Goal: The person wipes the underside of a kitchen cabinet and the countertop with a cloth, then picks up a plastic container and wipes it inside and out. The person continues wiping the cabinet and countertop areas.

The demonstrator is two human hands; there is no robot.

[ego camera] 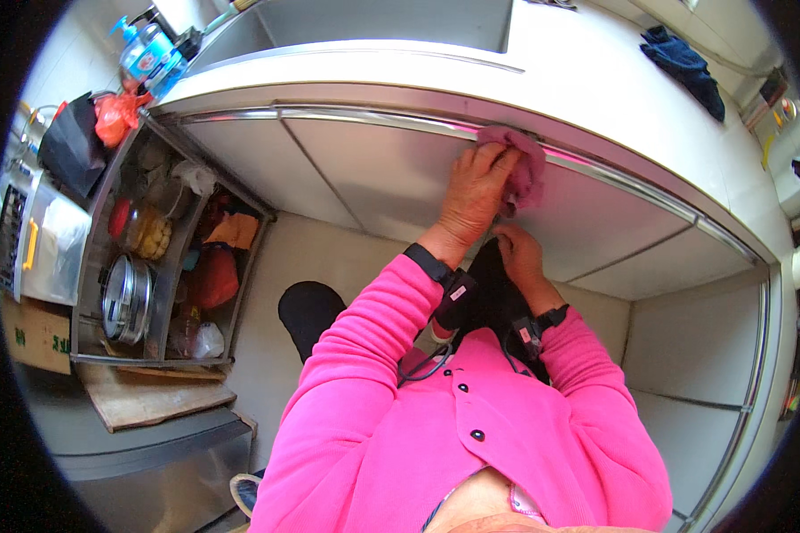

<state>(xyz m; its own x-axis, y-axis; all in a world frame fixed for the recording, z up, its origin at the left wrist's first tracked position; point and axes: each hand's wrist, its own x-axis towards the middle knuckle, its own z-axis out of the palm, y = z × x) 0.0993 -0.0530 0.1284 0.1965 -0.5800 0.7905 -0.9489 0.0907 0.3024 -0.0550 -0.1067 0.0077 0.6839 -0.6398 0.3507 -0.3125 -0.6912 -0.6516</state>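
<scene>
Below the counter, my left hand [478, 186] presses a pink cloth [528, 172] against the metal rail [400, 117] along the top of the cabinet doors [387, 170]. The cloth is bunched, and part of it lies over the upper door face. My right hand [520, 256] is lower, just beneath the cloth and close to my body. Its fingers are curled, and whether anything is between them cannot be made out. Both wrists wear black straps with small devices.
A metal sink [373, 23] is set in the white counter [593, 80]; a dark blue cloth [685, 70] lies at right. Pump bottles [150, 58] stand at upper left. Below them, a rack [167, 280] holds jars, tins and bags. A wooden board [153, 396] sticks out near the floor.
</scene>
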